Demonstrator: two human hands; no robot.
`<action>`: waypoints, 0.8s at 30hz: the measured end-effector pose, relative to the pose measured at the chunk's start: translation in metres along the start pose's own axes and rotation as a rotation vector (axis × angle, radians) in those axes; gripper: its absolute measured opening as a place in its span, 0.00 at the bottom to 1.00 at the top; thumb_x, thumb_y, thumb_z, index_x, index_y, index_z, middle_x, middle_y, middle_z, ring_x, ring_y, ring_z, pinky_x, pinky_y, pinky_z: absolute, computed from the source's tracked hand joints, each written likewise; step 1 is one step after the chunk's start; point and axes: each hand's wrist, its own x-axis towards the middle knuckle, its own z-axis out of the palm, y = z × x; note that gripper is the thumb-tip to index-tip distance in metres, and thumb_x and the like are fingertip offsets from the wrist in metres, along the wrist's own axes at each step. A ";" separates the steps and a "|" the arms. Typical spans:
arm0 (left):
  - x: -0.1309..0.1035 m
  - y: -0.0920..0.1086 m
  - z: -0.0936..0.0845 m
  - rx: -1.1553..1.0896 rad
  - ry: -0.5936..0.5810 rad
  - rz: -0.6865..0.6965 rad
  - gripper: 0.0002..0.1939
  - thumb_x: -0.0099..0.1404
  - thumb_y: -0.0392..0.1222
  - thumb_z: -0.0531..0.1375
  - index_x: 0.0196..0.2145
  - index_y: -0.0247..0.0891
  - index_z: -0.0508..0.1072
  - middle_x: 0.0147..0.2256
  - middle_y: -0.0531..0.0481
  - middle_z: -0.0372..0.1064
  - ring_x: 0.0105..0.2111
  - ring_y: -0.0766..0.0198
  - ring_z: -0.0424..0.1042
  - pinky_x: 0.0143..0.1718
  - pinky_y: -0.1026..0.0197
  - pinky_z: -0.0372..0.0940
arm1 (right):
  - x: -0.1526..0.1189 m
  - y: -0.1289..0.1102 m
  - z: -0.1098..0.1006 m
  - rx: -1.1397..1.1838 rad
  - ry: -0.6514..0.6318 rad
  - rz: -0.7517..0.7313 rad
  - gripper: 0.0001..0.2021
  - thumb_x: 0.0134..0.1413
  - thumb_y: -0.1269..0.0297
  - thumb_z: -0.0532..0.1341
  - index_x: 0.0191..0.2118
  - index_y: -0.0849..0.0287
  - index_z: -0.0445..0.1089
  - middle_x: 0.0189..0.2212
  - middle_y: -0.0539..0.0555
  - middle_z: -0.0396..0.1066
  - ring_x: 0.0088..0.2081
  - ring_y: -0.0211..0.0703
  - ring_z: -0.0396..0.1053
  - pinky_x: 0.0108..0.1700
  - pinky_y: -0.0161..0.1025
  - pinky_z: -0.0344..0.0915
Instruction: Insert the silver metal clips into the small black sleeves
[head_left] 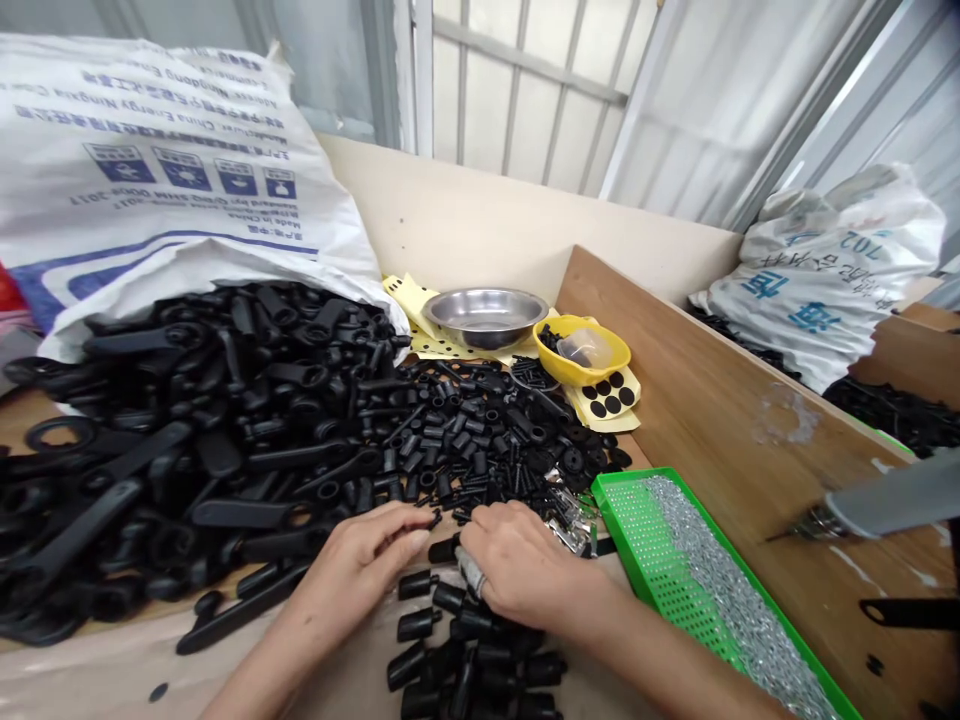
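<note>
My left hand [367, 555] is closed with fingertips brought together by a small black pin [436, 519], which shows at the tip of the index finger. Just right of it, my right hand [517, 560] curls over the near edge of the parts pile, with a grey wrap [471, 573] on one finger. A short black plastic cylinder [444, 549] sticks out from its left side; its other end is hidden by the fingers. Below both hands lie several black cylinders with thin stems [416, 625]. Beyond the fingers spread loose small black sleeves and pins [457, 435].
A white woven sack [172, 170] spills black crank-like handles [247, 400] at left. Behind stand a steel bowl [487, 312] and a yellow basket [592, 365]. A green tray [637, 560] of small metal pieces lies right, by a wooden board [675, 380] and a power screwdriver [877, 500].
</note>
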 end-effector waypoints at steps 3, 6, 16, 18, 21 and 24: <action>0.001 -0.007 0.004 0.223 0.030 -0.056 0.15 0.63 0.41 0.49 0.38 0.39 0.75 0.38 0.47 0.76 0.39 0.58 0.74 0.40 0.61 0.67 | 0.002 -0.005 0.006 -0.057 -0.007 0.017 0.09 0.47 0.75 0.52 0.35 0.64 0.66 0.34 0.58 0.66 0.36 0.48 0.63 0.42 0.44 0.59; 0.004 -0.010 0.014 0.327 0.013 -0.090 0.14 0.62 0.37 0.49 0.39 0.38 0.74 0.37 0.47 0.75 0.38 0.59 0.74 0.40 0.61 0.67 | 0.004 -0.005 0.004 -0.025 -0.027 -0.005 0.09 0.45 0.73 0.54 0.35 0.64 0.66 0.34 0.58 0.67 0.36 0.48 0.64 0.40 0.42 0.60; 0.006 -0.006 0.030 0.500 -0.013 -0.095 0.14 0.64 0.32 0.48 0.38 0.35 0.73 0.34 0.43 0.71 0.35 0.55 0.73 0.36 0.56 0.67 | 0.018 0.016 -0.001 0.018 0.025 0.056 0.08 0.49 0.73 0.52 0.35 0.60 0.65 0.34 0.53 0.66 0.35 0.42 0.64 0.34 0.36 0.58; 0.004 -0.008 0.030 0.516 -0.009 -0.064 0.14 0.64 0.31 0.48 0.38 0.35 0.73 0.33 0.44 0.71 0.34 0.55 0.73 0.36 0.56 0.68 | 0.023 0.016 0.001 0.017 0.027 0.050 0.08 0.49 0.74 0.52 0.35 0.60 0.65 0.35 0.54 0.66 0.36 0.42 0.64 0.35 0.36 0.59; 0.002 -0.011 0.031 0.543 0.012 -0.020 0.14 0.64 0.30 0.48 0.34 0.34 0.73 0.32 0.43 0.70 0.34 0.54 0.72 0.36 0.54 0.68 | 0.029 0.014 0.004 0.015 0.026 0.039 0.09 0.48 0.75 0.52 0.36 0.61 0.65 0.37 0.55 0.65 0.38 0.44 0.63 0.39 0.37 0.60; 0.002 -0.014 0.032 0.557 0.046 0.026 0.13 0.63 0.29 0.49 0.32 0.34 0.72 0.30 0.43 0.70 0.34 0.53 0.71 0.36 0.53 0.68 | 0.034 0.012 0.007 0.012 0.019 0.012 0.09 0.48 0.76 0.53 0.36 0.62 0.65 0.37 0.57 0.65 0.40 0.45 0.62 0.41 0.39 0.60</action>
